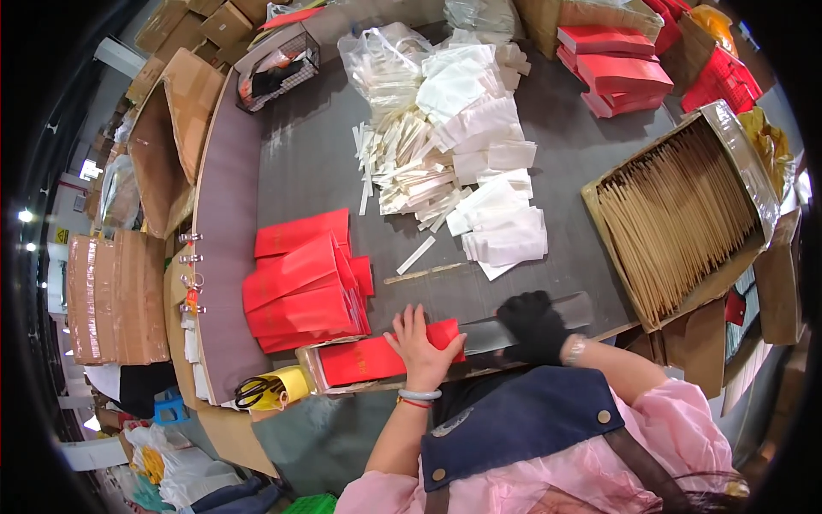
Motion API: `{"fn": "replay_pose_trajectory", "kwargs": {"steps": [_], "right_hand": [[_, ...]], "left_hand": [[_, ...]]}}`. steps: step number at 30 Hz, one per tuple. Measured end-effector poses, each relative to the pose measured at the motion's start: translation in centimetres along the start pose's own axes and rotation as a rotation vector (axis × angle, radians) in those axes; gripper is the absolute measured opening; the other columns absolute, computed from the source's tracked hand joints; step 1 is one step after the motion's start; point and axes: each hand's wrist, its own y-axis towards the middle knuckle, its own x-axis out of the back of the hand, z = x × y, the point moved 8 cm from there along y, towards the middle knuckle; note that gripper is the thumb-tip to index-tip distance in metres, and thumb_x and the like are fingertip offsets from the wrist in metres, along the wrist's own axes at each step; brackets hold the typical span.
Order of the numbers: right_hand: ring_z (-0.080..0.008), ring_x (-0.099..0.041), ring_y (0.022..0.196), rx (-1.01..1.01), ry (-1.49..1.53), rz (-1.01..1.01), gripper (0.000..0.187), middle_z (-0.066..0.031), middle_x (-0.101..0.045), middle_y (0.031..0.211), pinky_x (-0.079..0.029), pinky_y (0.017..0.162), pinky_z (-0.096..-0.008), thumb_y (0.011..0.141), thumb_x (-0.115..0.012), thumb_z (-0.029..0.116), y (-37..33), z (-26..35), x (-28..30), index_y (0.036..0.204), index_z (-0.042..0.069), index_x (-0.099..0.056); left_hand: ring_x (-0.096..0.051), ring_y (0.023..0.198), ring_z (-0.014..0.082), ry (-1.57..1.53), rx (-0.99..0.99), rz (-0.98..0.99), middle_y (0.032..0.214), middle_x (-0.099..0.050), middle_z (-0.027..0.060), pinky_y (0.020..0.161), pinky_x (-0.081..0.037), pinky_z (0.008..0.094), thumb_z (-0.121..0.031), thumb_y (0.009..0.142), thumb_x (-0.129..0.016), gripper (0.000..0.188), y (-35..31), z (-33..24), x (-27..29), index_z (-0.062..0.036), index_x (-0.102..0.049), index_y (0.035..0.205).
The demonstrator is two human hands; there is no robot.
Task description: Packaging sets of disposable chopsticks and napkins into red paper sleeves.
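My bare left hand (421,349), with a pale bangle and a red cord at the wrist, lies fingers spread on a red paper packet (360,360) with gold printing. The packet rests along the table's near edge. To its right stretches a greyish, see-through plastic strip or sleeve (565,310). Over that strip is my right hand (533,325) in a black glove, its fingers dark and partly smeared, so its grip does not show. A loose pile of red packets (300,291) sits just beyond my left hand.
White paper slips and strips (462,137) heap across the table's middle. An open carton (676,214) of upright brown card sheets stands right. Red stacks (612,68) lie back right, a wire basket (278,73) back left. A yellow holder (278,390) with black-handled scissors hangs at the near-left corner.
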Motion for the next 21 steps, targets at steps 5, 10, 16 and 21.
{"fn": "replay_pose_trajectory", "kwargs": {"steps": [5, 10, 16, 21], "right_hand": [[-0.0302, -0.057, 0.101, 0.126, 0.114, -0.106, 0.055, -0.0123, -0.061, 0.105, -0.039, 0.092, -0.046, 0.069, -0.07, 0.043, 2.0, 2.2, -0.9, 0.109, 0.007, -0.062], [-0.0331, -0.057, 0.106, -0.035, 0.125, -0.64, 0.055, -0.0138, -0.061, 0.114, -0.043, 0.093, -0.0445, 0.068, -0.08, 0.029, -3.5, -7.5, 6.5, 0.115, 0.01, -0.06], [-0.0354, -0.059, 0.102, -0.634, -0.119, -0.963, 0.038, -0.0161, -0.064, 0.108, -0.046, 0.091, -0.0416, 0.078, -0.074, 0.018, -16.9, -23.8, 12.0, 0.111, 0.003, -0.061], [-0.0367, -0.057, 0.105, -0.957, -0.226, -0.725, 0.042, -0.0166, -0.063, 0.11, -0.045, 0.093, -0.0442, 0.083, -0.066, 0.031, -22.6, -31.8, 9.4, 0.114, 0.003, -0.061]], "left_hand": [[-0.035, 0.134, 0.0396, 0.032, -0.058, 0.099, 0.143, -0.043, 0.0214, 0.113, -0.019, 0.0572, -0.042, 0.071, -0.079, 0.08, 2.0, -0.9, 0.3, 0.0008, -0.05, 0.132], [-0.056, 0.102, 0.0364, -0.047, -0.219, -0.256, 0.104, -0.062, 0.0163, 0.087, -0.045, 0.0459, -0.015, 0.08, -0.07, 0.026, 10.8, 0.0, 3.5, -0.0036, -0.066, 0.103], [-0.059, 0.085, 0.034, 0.033, -0.063, -0.011, 0.091, -0.062, 0.0124, 0.076, -0.047, 0.0454, -0.012, 0.08, -0.068, 0.007, 14.6, 1.4, 1.6, -0.0066, -0.065, 0.081], [-0.059, 0.074, 0.0312, -0.219, -0.535, -0.142, 0.08, -0.059, 0.0136, 0.066, -0.048, 0.0398, -0.008, 0.081, -0.067, 0.01, 11.0, -6.5, 1.4, -0.003, -0.059, 0.081]]}}
